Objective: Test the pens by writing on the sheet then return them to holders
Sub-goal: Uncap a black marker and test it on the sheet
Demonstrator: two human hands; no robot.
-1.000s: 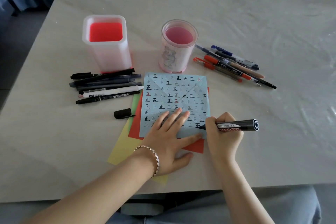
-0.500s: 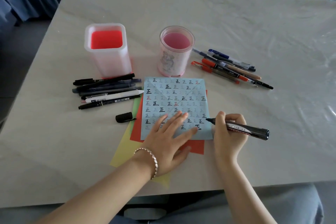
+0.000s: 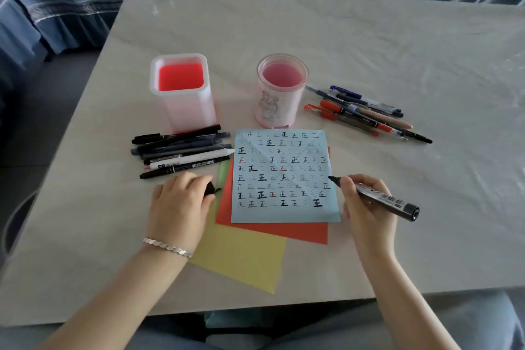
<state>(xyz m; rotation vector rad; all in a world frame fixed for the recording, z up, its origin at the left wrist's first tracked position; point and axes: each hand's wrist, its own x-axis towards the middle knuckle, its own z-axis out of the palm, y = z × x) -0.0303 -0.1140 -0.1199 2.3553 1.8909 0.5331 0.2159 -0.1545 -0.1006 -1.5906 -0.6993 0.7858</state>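
The left hand (image 3: 181,202) curls its fingers over the small black marker cap (image 3: 210,187). Just beyond them a row of dark and white pens (image 3: 181,150) lies before the square translucent red-bottomed holder (image 3: 187,113), which, like the round clear pink-bottomed holder (image 3: 274,106), shows no pen inside. Between the hands, the pale blue paper sheet (image 3: 284,176) is nearly full of test characters. The right hand (image 3: 366,207) pinches the uncapped thick black marker (image 3: 380,199), its tip at the sheet's edge, and a heap of mixed pens (image 3: 366,113) lies well beyond its fingers, so capping and every return appear still to do.

Matt paper sheet (image 3: 284,176), translucent plastic holders (image 3: 184,91).
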